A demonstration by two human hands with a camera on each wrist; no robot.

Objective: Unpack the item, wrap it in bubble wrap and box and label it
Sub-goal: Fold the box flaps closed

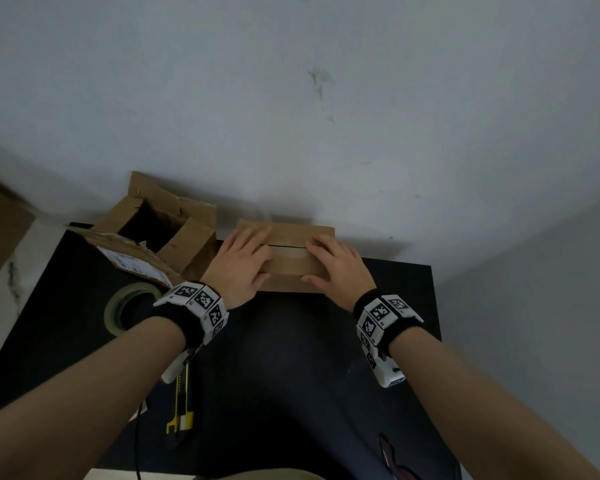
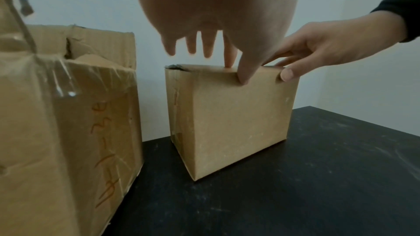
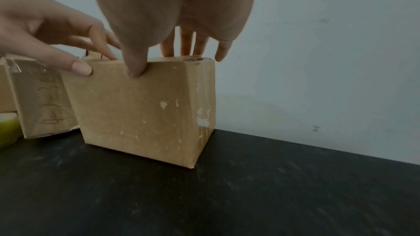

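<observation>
Clearly stiff and probably light, the small box (image 1: pixel 293 263) stands at the bench's (image 1: pixel 291 375) far edge; its rigid side walls look best to hold. Left hand (image 1: pixel 241 259) and right hand (image 1: pixel 336 268) press on top, fingers straight, thumbs on its near face.

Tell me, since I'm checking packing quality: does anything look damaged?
Yes. The larger open brown cardboard box left of the small closed brown cardboard box has torn, crumpled flaps with loose clear tape. The small box's top corner looks scuffed.

A black table (image 1: pixel 291 375) against a pale wall (image 1: pixel 291 98); a yellow utility knife (image 1: pixel 182 403) near left; red wire (image 1: pixel 387 452) near right.
</observation>
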